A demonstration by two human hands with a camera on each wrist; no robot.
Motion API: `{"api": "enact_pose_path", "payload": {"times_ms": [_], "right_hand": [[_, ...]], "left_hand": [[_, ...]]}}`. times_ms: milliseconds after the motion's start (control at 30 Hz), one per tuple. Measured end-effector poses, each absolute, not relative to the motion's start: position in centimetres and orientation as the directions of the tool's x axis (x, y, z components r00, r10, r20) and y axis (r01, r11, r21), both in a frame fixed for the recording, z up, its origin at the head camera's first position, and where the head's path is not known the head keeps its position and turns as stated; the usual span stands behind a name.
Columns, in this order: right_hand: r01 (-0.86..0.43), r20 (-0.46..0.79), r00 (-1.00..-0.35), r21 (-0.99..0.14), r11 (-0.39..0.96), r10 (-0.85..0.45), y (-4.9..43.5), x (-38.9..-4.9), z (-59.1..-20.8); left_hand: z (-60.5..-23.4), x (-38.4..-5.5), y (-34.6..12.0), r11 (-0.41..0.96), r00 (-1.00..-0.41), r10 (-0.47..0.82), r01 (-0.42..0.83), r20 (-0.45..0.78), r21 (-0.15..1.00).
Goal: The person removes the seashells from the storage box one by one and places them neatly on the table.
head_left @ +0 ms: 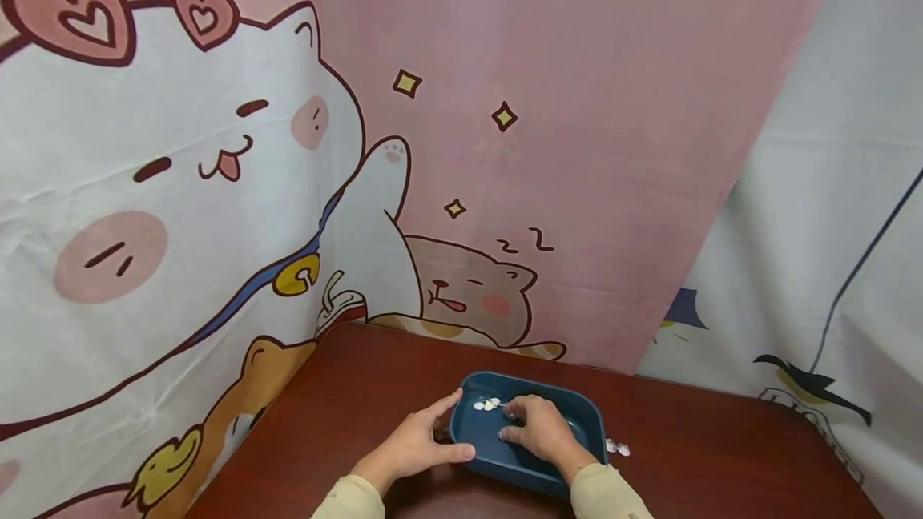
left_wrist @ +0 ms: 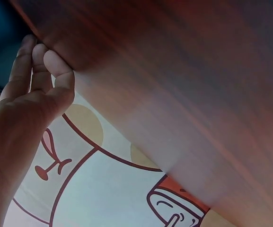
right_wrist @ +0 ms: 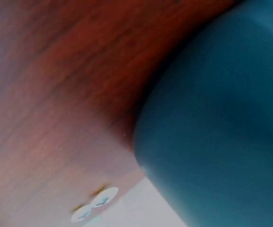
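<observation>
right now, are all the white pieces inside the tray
No, two white pieces lie on the table outside the tray, by its right side.

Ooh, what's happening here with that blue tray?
Someone is working at a blue tray on a brown table. Their left hand holds the tray's left side, and their right hand reaches down inside, with bent fingers. A few small white pieces lie in the tray near those fingers, and two more white pieces lie on the table, just right of the tray. I can't tell whether the right hand is pinching one.
</observation>
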State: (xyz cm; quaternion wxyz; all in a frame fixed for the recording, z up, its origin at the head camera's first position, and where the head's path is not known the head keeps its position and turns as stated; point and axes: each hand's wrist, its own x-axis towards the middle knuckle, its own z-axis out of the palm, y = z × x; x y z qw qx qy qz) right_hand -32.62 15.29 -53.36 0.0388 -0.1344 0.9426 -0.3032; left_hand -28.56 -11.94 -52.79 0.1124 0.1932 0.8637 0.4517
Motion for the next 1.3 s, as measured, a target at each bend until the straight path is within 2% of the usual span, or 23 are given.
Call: {"api": "enact_pose_path", "payload": {"times_ms": [267, 467, 933, 1300], "right_hand": [[-0.391, 0.074, -0.909, -0.490, 0.779, -0.410, 15.14, -32.41, -53.18], [-0.462, 0.103, -0.878, -0.439, 0.771, -0.468, 15.08, -32.38, -53.09], [-0.450, 0.032, -0.864, -0.496, 0.743, -0.502, 15.33, -32.54, -53.09], [-0.481, 0.014, -0.839, -0.489, 0.728, -0.544, 15.66, -32.59, -52.63]], "left_hand": [[-52.75, -28.49, -11.98, 0.513, -0.900, 0.436, 0.248, -0.001, 0.822], [-52.82, -28.43, -12.01, 0.516, -0.903, 0.429, 0.236, -0.010, 0.823], [-52.75, -28.35, -11.81, 0.504, -0.905, 0.426, 0.235, -0.002, 0.831], [-52.83, -28.64, -11.98, 0.503, -0.900, 0.436, 0.239, -0.006, 0.831]]}}
